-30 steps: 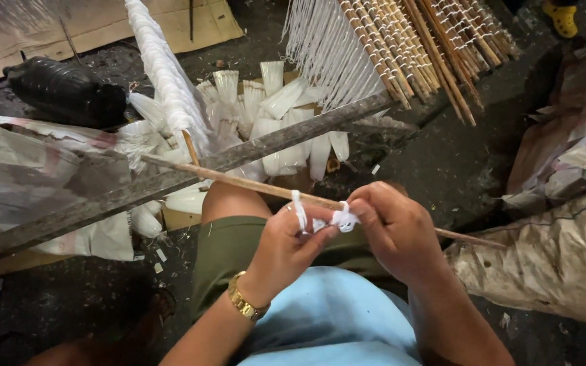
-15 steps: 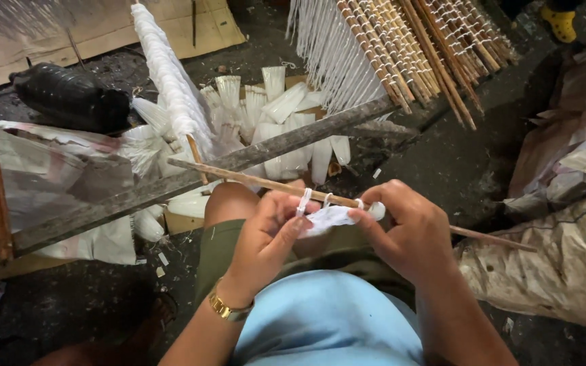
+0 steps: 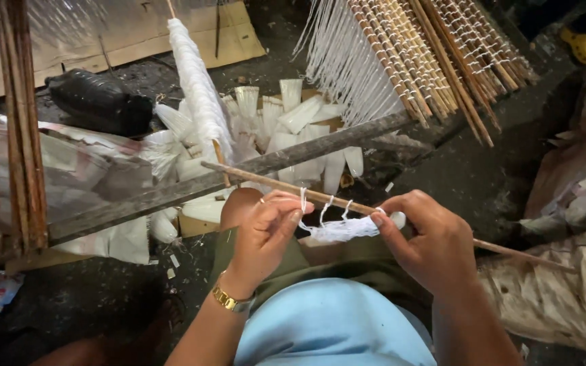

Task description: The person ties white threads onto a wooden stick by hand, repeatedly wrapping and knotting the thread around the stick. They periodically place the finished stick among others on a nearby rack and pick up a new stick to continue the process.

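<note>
Over the dark dirt floor [image 3: 496,183], your left hand [image 3: 266,234] and right hand [image 3: 428,240] pinch soft, limp white string [image 3: 340,229] on a thin stiff brown stick [image 3: 272,184]; grip near the loops.

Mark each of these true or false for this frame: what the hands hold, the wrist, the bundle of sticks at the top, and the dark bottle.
1. Both hands work white string onto a thin wooden stick. True: the left hand and the right hand pinch it at the stick.
2. The left wrist is bare. False: it wears a gold-coloured watch.
3. A bundle of string-wound sticks lies at the upper right. True.
4. The dark plastic bottle stands upright beside the right hand. False: it lies on its side at the upper left, well away from both hands.
5. The stick in hand is wrapped with string along its full length. False: only a few loops sit between the hands.
</note>
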